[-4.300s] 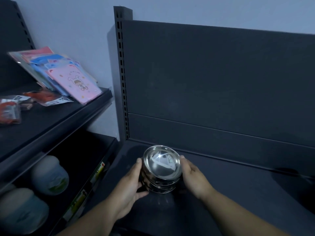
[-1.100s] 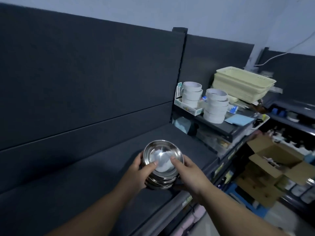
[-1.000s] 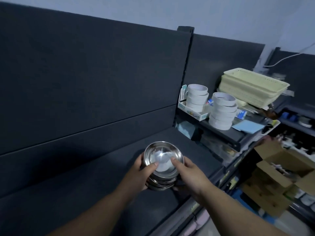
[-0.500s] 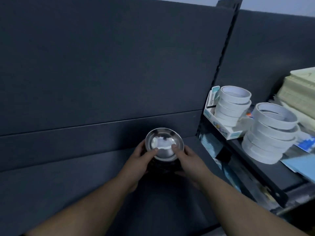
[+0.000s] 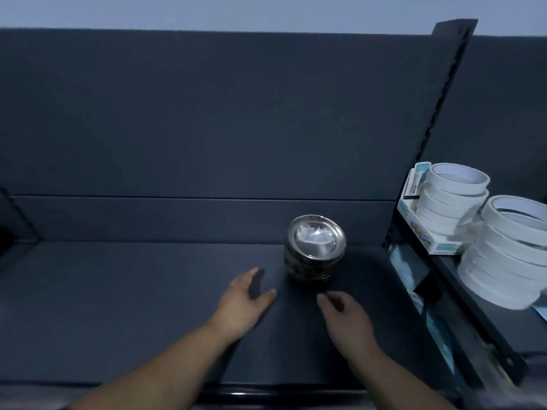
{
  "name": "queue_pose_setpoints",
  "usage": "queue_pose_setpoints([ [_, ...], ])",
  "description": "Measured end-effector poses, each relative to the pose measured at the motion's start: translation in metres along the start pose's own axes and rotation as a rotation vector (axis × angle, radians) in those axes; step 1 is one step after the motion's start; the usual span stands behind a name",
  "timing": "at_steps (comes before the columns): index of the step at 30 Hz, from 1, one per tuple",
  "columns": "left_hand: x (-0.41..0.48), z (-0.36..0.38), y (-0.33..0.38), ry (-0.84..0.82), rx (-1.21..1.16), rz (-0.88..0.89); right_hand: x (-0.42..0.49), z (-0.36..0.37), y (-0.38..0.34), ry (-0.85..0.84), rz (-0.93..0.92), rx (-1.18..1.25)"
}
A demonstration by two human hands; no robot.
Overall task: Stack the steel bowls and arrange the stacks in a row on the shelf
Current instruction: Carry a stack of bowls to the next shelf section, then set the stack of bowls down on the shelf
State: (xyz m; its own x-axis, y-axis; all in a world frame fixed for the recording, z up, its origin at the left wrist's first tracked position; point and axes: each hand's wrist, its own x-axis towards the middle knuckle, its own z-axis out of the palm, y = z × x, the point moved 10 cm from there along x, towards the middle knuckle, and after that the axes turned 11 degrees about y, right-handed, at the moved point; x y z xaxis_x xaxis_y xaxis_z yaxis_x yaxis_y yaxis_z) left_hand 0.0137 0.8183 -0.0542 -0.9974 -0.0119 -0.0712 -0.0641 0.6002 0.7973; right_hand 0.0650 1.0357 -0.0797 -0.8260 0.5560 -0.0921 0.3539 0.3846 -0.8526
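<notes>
Dark grey metal shelving fills the view: a flat, matte shelf (image 5: 118, 291) with a plain back panel (image 5: 207, 128) rising behind it, under a pale wall. Past the outer side of the right hand (image 5: 346, 318), a slotted upright post (image 5: 438, 113) divides this bay from the next. Two piles of white tape rolls stand there. The farther pile (image 5: 453, 199) sits in a small printed card tray (image 5: 414, 223), and the nearer pile (image 5: 509, 250) is blurred at the picture's edge.

A stack of steel bowls (image 5: 315, 250) stands on the shelf close to the back panel. The bowls are round, polished and nested, and the top one catches a bright reflection. How many bowls there are cannot be told. The stack is just ahead of the right hand's fingertips, and ahead of the left hand (image 5: 242, 303) on its thumb side. It touches neither hand, with bare shelf surface in between.

The left hand is palm down, low over the shelf, fingers straight and thumb spread away. The right hand's fingers are loosely bent and hold nothing.
</notes>
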Motion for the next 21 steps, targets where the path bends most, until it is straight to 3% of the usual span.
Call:
queue_pose_setpoints([
  [4,-0.026,-0.055,-0.040,0.023,0.257,0.075,-0.046,0.049,-0.033,-0.184,-0.187,-0.217],
  [9,-0.074,-0.176,-0.124,0.157,0.520,0.072,-0.145,0.142,-0.096,-0.362,-0.450,-0.396],
  [18,-0.213,-0.428,-0.317,0.362,0.738,-0.199,-0.380,0.347,-0.200,-0.623,-0.812,-0.554],
  [21,-0.246,-0.481,-0.367,0.391,0.740,-0.305,-0.439,0.397,-0.221,-0.691,-0.902,-0.581],
])
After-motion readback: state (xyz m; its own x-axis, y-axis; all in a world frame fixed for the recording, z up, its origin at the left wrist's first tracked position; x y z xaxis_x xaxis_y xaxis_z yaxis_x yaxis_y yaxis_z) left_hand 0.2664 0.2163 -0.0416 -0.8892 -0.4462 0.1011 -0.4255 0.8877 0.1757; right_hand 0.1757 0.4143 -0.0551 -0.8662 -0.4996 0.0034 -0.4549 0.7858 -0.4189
